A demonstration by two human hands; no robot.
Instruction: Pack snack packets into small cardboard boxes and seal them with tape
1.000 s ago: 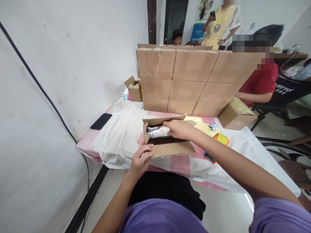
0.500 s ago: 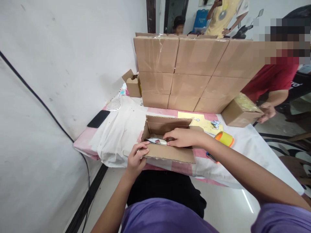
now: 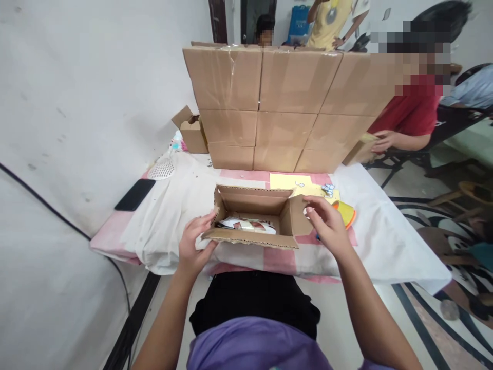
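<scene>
An open cardboard box stands on the table in front of me, with a white wrapped item lying inside. My left hand grips the box's near-left corner and flap, fingers curled over the edge. At the right side flap, my right hand touches the cardboard with its fingers bent and apart, holding nothing. A roll of yellow and orange tape lies just right of that hand.
A wall of stacked cardboard boxes stands at the table's far edge, a small open box to its left. A black phone and white cloth lie left. A person in red holds a box at right.
My right hand has come out of the box, leaving the wrapped item inside, and now rests at the right flap. The person in red has lifted the small box off the table.
</scene>
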